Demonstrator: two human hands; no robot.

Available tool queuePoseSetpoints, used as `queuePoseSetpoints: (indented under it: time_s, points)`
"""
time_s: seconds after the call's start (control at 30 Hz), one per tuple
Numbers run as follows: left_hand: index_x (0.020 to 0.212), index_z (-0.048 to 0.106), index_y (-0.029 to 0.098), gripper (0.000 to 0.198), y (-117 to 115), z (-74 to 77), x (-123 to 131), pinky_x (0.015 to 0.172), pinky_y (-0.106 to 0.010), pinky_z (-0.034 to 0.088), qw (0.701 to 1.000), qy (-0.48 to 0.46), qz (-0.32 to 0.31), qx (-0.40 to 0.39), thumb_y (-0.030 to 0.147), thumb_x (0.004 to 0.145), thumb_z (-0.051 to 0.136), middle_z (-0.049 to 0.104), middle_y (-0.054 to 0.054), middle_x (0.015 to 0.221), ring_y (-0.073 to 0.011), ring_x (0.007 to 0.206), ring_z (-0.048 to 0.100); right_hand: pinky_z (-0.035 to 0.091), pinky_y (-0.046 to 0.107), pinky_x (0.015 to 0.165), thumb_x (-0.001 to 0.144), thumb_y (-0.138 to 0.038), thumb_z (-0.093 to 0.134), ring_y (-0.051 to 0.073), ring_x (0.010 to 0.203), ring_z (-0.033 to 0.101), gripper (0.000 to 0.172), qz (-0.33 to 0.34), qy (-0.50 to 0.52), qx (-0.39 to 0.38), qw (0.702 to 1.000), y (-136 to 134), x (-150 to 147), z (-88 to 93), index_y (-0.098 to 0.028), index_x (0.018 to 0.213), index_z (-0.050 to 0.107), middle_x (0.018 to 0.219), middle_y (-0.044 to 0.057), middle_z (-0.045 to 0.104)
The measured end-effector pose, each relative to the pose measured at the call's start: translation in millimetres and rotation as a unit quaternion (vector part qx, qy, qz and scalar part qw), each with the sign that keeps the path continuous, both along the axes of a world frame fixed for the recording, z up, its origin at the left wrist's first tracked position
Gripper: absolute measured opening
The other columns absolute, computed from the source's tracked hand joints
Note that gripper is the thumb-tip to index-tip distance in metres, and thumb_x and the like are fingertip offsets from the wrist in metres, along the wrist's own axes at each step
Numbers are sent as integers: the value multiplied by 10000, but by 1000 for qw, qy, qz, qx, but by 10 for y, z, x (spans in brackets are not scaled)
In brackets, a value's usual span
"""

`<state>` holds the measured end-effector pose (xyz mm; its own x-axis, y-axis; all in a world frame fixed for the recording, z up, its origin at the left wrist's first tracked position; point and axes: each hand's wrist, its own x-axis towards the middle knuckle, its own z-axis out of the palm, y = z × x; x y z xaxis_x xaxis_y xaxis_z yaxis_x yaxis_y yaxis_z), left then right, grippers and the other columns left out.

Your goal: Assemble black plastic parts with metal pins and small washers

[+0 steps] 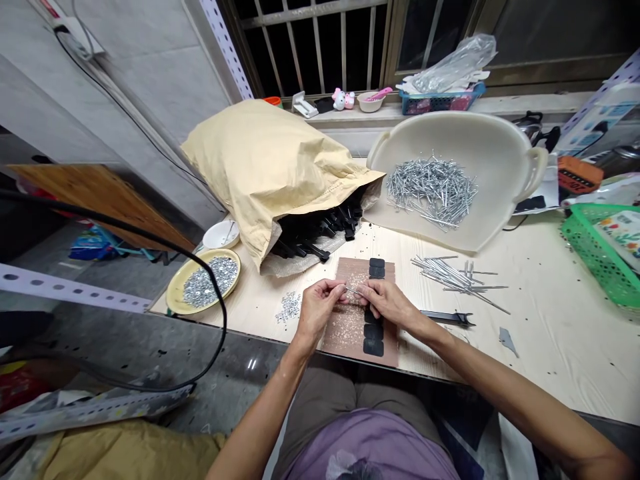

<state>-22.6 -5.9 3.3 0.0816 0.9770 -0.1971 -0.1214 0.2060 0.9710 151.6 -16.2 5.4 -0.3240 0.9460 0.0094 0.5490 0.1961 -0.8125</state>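
Note:
My left hand (316, 308) and my right hand (386, 301) meet over a brown board (350, 327) with black pads at the table's front edge. Both pinch a thin metal pin (353, 291) between their fingertips, the left at its left end, the right at its right end. A small heap of silver washers (289, 307) lies just left of my left hand. Loose long pins (457, 277) lie to the right of my right hand, and a black plastic part (447, 318) rests beside my right wrist.
A cream tray (493, 143) holds a pile of pins at the back right. A tan sack (270, 167) spills black parts (320, 233). A yellow plate (176, 288) of washers and a white bowl (220, 235) stand left. A green basket (600, 260) sits at the right.

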Motion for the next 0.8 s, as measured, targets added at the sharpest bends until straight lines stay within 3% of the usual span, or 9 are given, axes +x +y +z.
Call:
queuePoseSetpoints:
  time_s: [0.1, 0.2, 0.3, 0.47, 0.7, 0.8]
  points:
    - [867, 667, 111, 309, -2, -6, 40, 601, -218, 502, 999, -34, 4, -20, 335, 670, 750, 644, -4, 670, -98, 586, 611, 383, 227, 580, 939, -399, 416, 126, 668, 548, 306, -37, -44, 98, 994, -26, 26, 33, -175, 803, 574, 753, 20, 589]
    - [892, 668, 109, 329, -4, 14, 89, 599, -205, 493, 997, -66, 6, -39, 328, 664, 758, 647, -5, 667, -92, 585, 611, 363, 226, 573, 953, -368, 400, 134, 731, 566, 266, -73, -150, 180, 969, -95, 33, 81, -191, 913, 594, 898, 41, 601]
    - [919, 672, 101, 357, -4, 66, 124, 587, -195, 485, 994, -92, -7, -62, 311, 648, 772, 656, -13, 685, -82, 570, 605, 351, 233, 572, 969, -359, 363, 133, 735, 578, 297, -83, -210, 215, 950, -137, 47, 114, -191, 915, 602, 893, 41, 610]
    - [828, 670, 96, 339, -8, 129, 141, 535, -176, 462, 993, -88, -11, -79, 323, 610, 797, 629, 4, 618, -71, 528, 583, 356, 236, 597, 961, -342, 402, 122, 731, 578, 261, -78, -208, 238, 946, -141, 79, 94, -188, 893, 602, 878, 26, 618]
    - [755, 649, 101, 325, -7, 74, 172, 551, -182, 484, 991, -104, -7, -90, 340, 599, 804, 617, 11, 617, -60, 517, 570, 351, 265, 655, 957, -311, 416, 138, 721, 555, 259, -92, -227, 302, 921, -153, 82, 37, -188, 853, 619, 836, 32, 629]
    - [756, 652, 104, 308, -1, 57, 187, 557, -186, 488, 993, -97, 0, -70, 336, 613, 794, 618, 9, 629, -59, 524, 566, 348, 265, 651, 965, -315, 388, 139, 723, 554, 279, -88, -237, 286, 924, -153, 91, 42, -188, 857, 612, 830, 34, 622]
